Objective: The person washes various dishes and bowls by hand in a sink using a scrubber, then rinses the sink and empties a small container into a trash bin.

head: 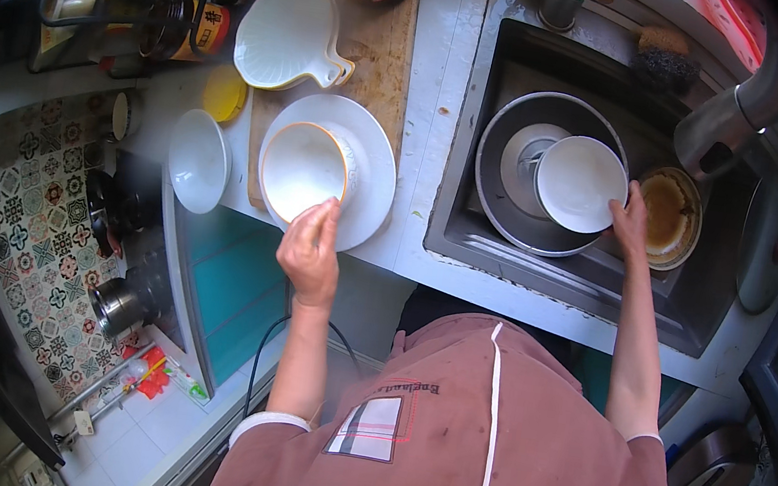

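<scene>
My left hand [310, 255] grips the near edge of a white bowl with an orange rim [301, 169]. That bowl is over a white plate [372, 189] at the front of a wooden cutting board [376, 57]. Over the sink, my right hand [630, 219] pinches the right edge of a small white bowl [580, 182]. The small bowl overlaps a dark round pot [496, 213] standing in the basin; whether the two touch, I cannot tell. Just right of my right hand sits a stained dish with brown residue [670, 210].
A leaf-shaped white dish [286, 30] lies behind the plate. Left of the board are a white dish [199, 160] and a yellow lid [224, 93]. The metal faucet [734, 115] reaches over the right of the sink [459, 212]. Jars [185, 28] crowd the back left.
</scene>
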A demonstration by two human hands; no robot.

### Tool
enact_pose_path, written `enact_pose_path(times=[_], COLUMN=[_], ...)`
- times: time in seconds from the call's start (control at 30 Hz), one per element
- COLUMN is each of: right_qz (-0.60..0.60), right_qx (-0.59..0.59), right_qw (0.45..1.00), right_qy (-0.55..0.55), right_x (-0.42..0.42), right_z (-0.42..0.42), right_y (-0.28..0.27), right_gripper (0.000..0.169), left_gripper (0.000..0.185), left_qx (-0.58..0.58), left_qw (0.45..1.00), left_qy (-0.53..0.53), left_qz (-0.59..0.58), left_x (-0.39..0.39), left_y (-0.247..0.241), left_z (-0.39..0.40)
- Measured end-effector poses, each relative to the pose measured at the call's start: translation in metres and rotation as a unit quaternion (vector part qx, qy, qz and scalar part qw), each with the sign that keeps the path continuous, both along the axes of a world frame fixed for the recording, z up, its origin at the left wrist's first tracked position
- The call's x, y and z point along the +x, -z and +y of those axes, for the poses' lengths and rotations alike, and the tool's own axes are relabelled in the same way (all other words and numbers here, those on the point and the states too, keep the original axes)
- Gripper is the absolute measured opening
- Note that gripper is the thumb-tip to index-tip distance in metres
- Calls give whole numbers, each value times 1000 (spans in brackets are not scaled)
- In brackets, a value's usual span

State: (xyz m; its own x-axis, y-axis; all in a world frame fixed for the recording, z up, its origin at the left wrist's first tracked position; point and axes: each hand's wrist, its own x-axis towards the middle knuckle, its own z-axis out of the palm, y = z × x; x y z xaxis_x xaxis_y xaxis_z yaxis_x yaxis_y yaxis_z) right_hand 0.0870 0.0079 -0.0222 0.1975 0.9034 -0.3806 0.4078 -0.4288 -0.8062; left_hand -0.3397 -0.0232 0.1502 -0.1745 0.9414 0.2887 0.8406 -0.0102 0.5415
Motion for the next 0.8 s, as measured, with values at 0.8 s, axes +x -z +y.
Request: enact_pose_path(times=[0.8], right_qz=[374], right_qx=[79], right_qw=[882], right_qy=[274], right_x=[-18], right_z=[-70], right_y=[-88], right_gripper=[72], left_gripper=[26], left_qx=[-46], left_qw=[785], left_qy=[613], left_qz=[73], left_x=[256], left_y=[103], left_z=[24])
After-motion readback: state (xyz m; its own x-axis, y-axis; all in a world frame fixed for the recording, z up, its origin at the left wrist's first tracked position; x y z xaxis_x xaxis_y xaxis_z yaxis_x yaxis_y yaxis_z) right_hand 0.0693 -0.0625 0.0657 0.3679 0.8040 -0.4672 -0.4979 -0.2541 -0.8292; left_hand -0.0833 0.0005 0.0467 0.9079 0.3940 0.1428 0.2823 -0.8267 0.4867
